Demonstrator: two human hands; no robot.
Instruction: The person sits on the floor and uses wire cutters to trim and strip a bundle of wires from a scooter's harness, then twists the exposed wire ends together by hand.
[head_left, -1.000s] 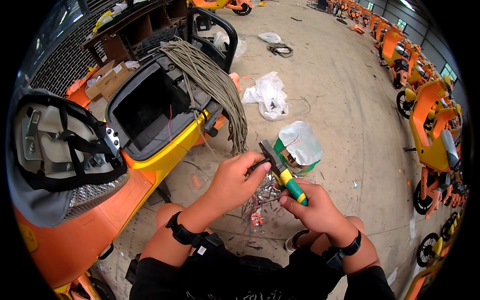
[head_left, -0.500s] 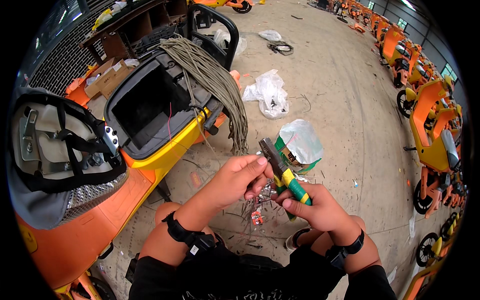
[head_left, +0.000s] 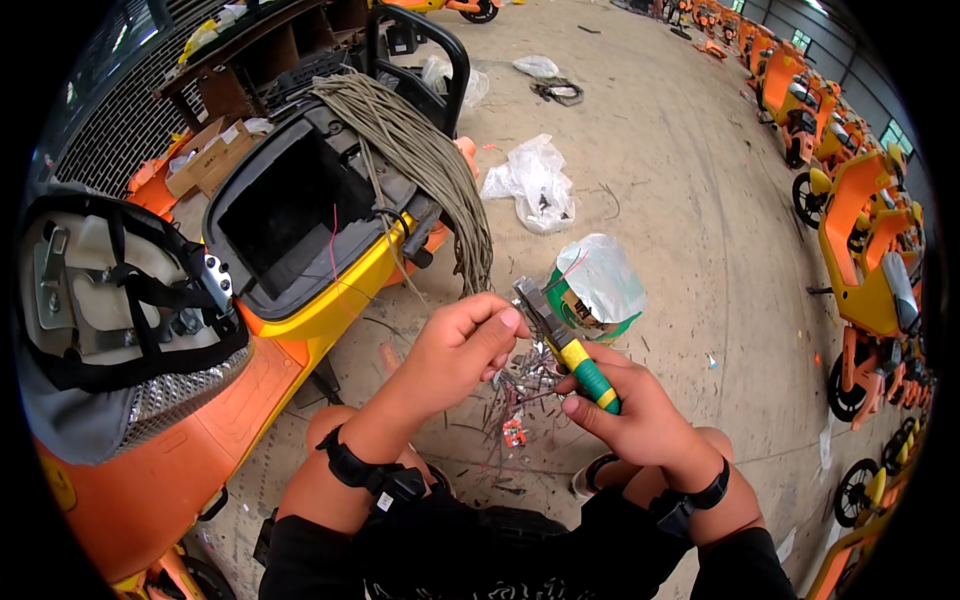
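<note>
In my right hand (head_left: pixel 630 402) is a pair of pliers (head_left: pixel 575 355) with green and yellow handles, its metal jaws slanting up and to the left. My fingers wrap the handles and partly hide them. Just left of the jaws, my left hand (head_left: pixel 465 350) is closed, thumb against the fingers. Whatever those fingertips pinch, if anything, is too small to make out. Below the pliers, cut wire scraps (head_left: pixel 525 385) lie on the floor, along with a small orange-red piece (head_left: pixel 514 433). Beyond the pliers stands a green tub (head_left: pixel 600 318) with a pale plastic bag (head_left: pixel 603 275) over it.
An orange and yellow scooter (head_left: pixel 290 350) stands close on my left, its black compartment (head_left: pixel 300 215) uncovered and a cable bundle (head_left: pixel 410 150) draped across it. A grey padded bag (head_left: pixel 180 385) rests on it. White plastic (head_left: pixel 535 180) lies ahead; parked scooters (head_left: pixel 860 250) line the right.
My left hand has moved slightly left, away from the pliers' jaws. The second handle, seen apart before, is now mostly hidden behind the first and my fingers.
</note>
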